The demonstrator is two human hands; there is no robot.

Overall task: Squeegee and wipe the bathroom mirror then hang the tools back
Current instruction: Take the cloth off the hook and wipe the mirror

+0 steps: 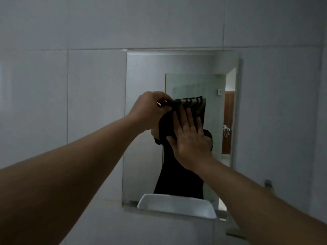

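On glossy mirror (pixel 141 85), flat R hand (pixel 190 138) presses dark striped cloth (pixel 194 105)

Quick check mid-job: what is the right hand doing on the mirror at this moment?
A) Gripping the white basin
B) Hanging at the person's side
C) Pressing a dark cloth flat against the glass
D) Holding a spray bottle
C: the right hand lies with fingers straight on the dark cloth, against the mirror.

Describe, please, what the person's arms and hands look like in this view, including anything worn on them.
Both forearms are bare along the whole length in view, with no sleeve showing. The left hand and the right hand wear no gloves, and no ring, watch or bracelet is visible on either wrist. The light is dim, so fine marks cannot be made out.
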